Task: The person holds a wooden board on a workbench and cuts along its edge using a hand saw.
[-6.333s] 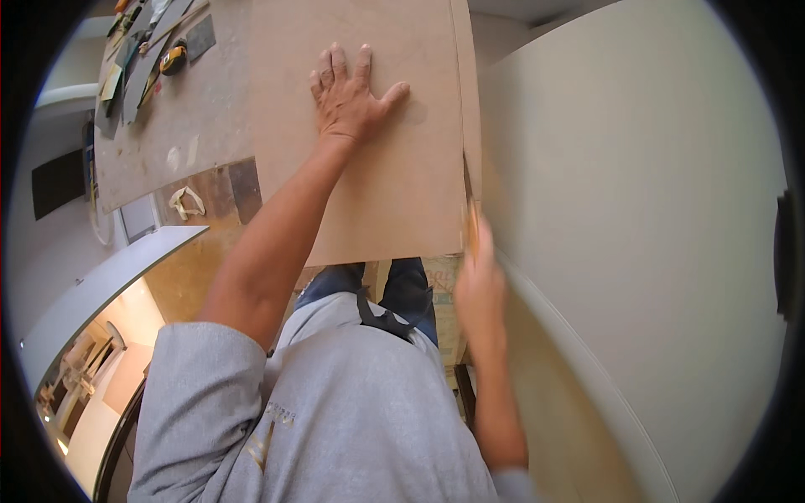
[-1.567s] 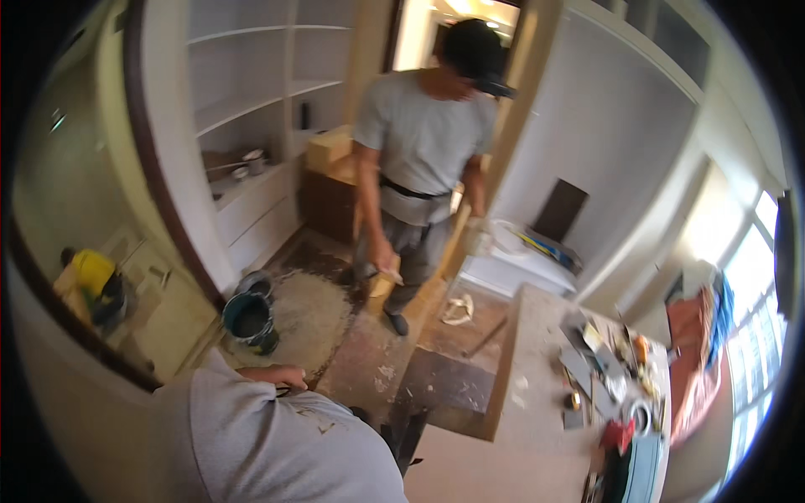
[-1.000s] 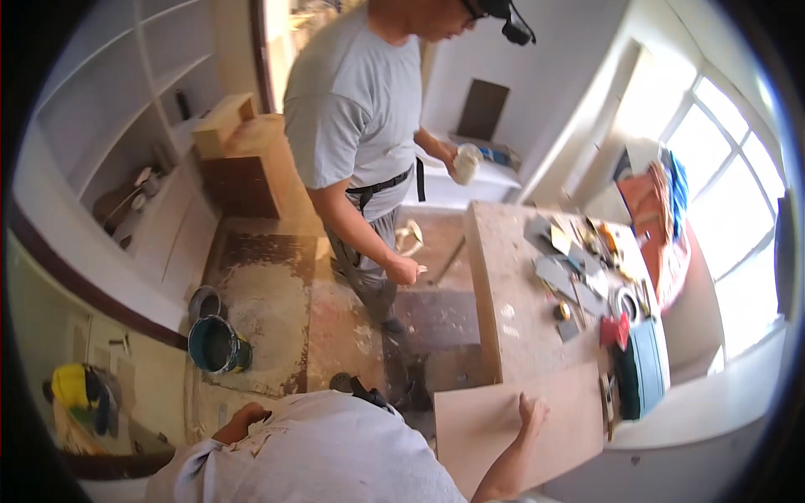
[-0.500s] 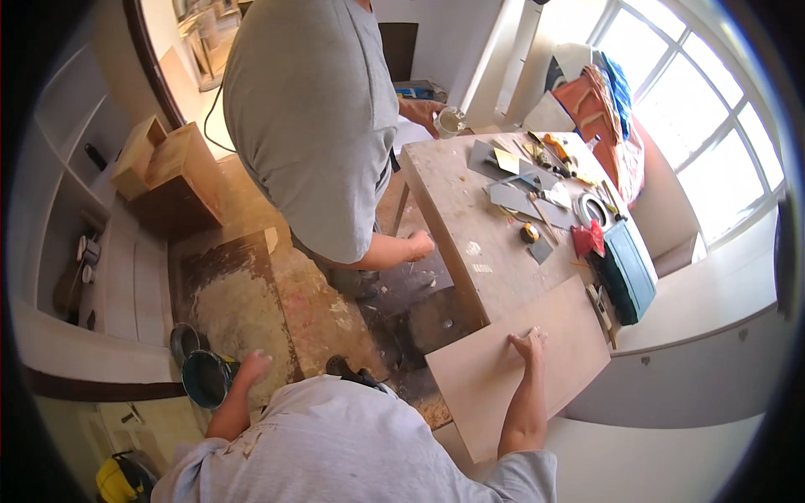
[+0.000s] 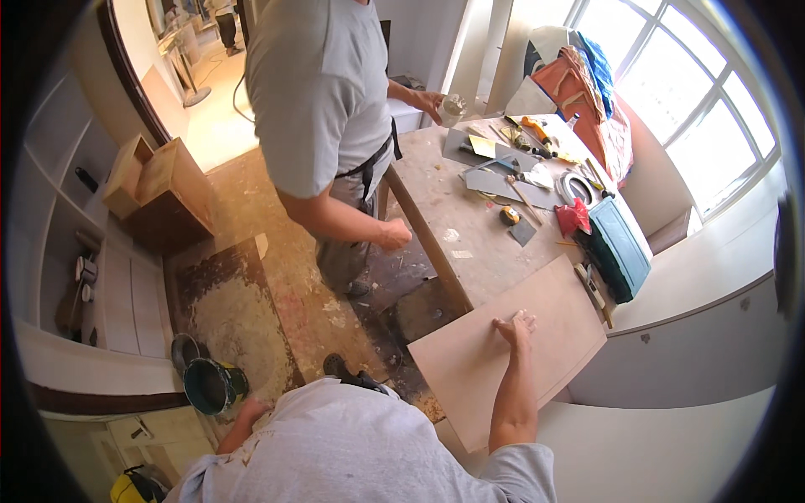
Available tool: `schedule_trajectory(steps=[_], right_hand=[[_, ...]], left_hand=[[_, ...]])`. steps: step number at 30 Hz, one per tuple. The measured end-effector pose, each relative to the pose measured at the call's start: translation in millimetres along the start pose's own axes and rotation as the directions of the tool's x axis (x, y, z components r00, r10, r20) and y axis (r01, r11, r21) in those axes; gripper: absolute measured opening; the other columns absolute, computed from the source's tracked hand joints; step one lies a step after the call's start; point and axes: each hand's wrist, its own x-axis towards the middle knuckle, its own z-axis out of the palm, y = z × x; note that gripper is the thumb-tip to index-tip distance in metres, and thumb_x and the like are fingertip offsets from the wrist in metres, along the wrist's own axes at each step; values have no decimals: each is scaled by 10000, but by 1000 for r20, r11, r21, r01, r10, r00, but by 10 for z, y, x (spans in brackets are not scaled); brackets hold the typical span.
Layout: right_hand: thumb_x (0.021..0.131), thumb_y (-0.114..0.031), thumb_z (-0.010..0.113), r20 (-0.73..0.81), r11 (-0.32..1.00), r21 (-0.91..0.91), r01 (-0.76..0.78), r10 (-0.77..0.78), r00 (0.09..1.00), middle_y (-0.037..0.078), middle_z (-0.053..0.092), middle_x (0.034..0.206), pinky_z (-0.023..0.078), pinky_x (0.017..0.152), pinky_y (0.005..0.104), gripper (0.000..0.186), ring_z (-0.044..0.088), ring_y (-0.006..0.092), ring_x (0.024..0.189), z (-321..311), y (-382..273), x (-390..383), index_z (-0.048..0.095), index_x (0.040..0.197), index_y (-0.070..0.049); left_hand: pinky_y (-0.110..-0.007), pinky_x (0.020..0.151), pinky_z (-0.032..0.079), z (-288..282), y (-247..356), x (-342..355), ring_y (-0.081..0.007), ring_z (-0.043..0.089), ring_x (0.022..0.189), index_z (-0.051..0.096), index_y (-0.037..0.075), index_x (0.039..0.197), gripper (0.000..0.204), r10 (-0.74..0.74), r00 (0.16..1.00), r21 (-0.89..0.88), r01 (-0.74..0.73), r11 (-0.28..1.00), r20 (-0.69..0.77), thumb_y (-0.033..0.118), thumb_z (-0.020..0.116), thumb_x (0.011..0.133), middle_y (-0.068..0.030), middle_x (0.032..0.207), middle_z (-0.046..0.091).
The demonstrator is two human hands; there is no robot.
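My right hand [image 5: 516, 325] rests on top of a pale, flat wooden board [image 5: 558, 360], with thumb and fingers spread on its face. The board lies over the near end of the worktable [image 5: 419, 180] and juts past its edge toward me. Down beside my body is my left hand [image 5: 254, 409], near a dark bucket [image 5: 213, 386] on the floor; its fingers are not distinct. Across from me a co-worker [image 5: 314, 101] holds a clear cup [image 5: 454, 107] with something pale in it, while their other hand hangs beside the table edge.
Scrapers, a tape measure [image 5: 509, 216], a white tape roll [image 5: 575, 189], a red bag [image 5: 572, 217] and a teal case [image 5: 619, 251] crowd the table's far right. Wooden boxes [image 5: 163, 197] stand at the left, near a doorway. Windows are at the right.
The co-worker has become more upright, with the cup still in hand. My right hand stays on the board, and my left hand has drawn slightly closer to my body.
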Motion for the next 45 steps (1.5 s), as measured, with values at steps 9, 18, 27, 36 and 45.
schedule_trajectory(steps=[9,18,27,36,45], right_hand=[[890,-604,775,-22,998,-39,59,-60,998,235,251,1757,163,1340,528,1119,157,460,1633,-10,57,115,291,1654,54],[726,-802,799,-179,938,-149,312,-336,925,256,502,1606,304,1270,581,1219,425,449,1513,756,459,997,458,1589,-12],[925,-712,651,-230,965,-239,107,-163,959,249,424,1653,379,1171,642,983,423,465,1497,866,815,1120,308,1684,-191],[830,-622,821,16,999,-14,30,-30,999,285,111,1772,280,1293,588,1198,116,475,1639,89,-130,274,224,1707,-66],[852,-603,816,15,984,160,-74,73,997,242,86,1790,288,1288,581,1171,87,477,1642,-74,-82,-65,240,1700,-37]], left_hand=[[-453,624,509,169,131,117,-256,646,641,743,-64,916,417,151,982,-185,-170,968,-113,342,767,823,-170,718,699],[-435,1053,541,-39,477,151,-358,674,1289,689,-20,1364,686,29,969,-276,-99,956,-246,417,790,845,-261,1372,697],[-481,914,583,260,-73,401,-405,756,1035,783,-50,1100,644,115,987,100,-104,990,-111,523,783,804,-291,1091,765],[-511,695,542,367,-573,200,-432,697,745,795,59,955,367,515,847,201,-486,850,-130,415,738,887,-242,884,734],[-516,764,550,95,-190,197,-451,723,830,780,7,997,406,82,989,106,-69,992,-125,376,756,829,-303,906,723]])
